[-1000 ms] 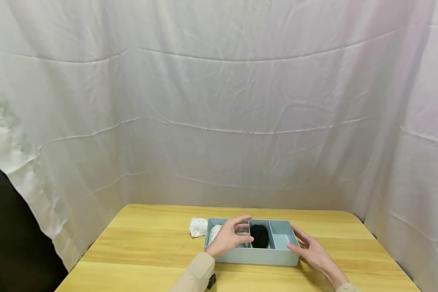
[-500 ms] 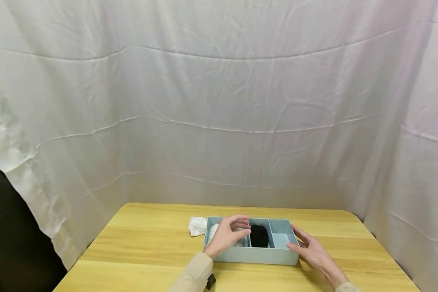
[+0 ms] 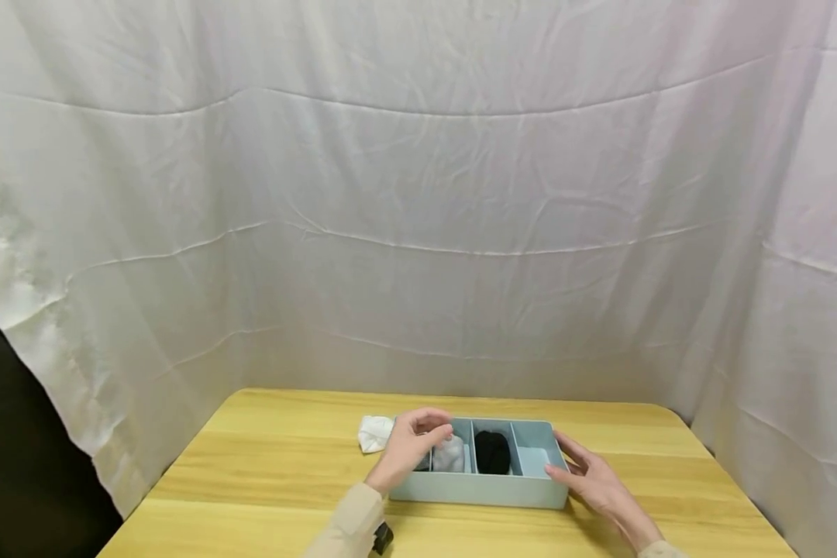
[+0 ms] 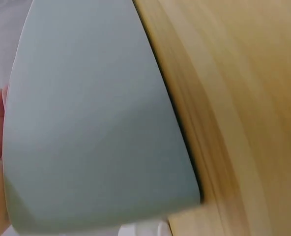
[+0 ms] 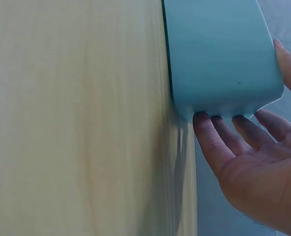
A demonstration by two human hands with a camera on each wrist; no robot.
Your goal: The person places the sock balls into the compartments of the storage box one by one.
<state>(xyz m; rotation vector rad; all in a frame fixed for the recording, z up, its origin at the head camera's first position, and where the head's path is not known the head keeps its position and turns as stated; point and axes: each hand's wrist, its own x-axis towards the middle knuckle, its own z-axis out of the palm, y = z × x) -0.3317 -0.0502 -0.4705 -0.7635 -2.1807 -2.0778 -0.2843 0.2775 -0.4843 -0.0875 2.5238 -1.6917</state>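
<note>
A light blue divided storage box (image 3: 478, 490) stands on the table; its front wall (image 4: 94, 118) fills much of the left wrist view. My left hand (image 3: 406, 446) hovers over the box's left end, fingers loosely bent, with nothing visible in them. A greyish-white bundle of cloth (image 3: 449, 454) lies in the compartment beside it. Part of something grey (image 3: 424, 463) shows in the leftmost compartment, mostly hidden by the hand. Further right sits a black rolled cloth bundle (image 3: 493, 452). My right hand (image 3: 595, 482) holds the box's right end, thumb at the rim and fingertips against the end wall.
A crumpled white cloth (image 3: 374, 433) lies on the wooden table (image 3: 272, 457), just left of the box. Pale curtains (image 3: 460, 232) hang behind the table and at its sides. A dark area (image 3: 21, 449) shows at far left.
My left hand has moved left across the box, uncovering the greyish-white bundle. The right hand stays at the right end, and the box is shifted very slightly left in the view.
</note>
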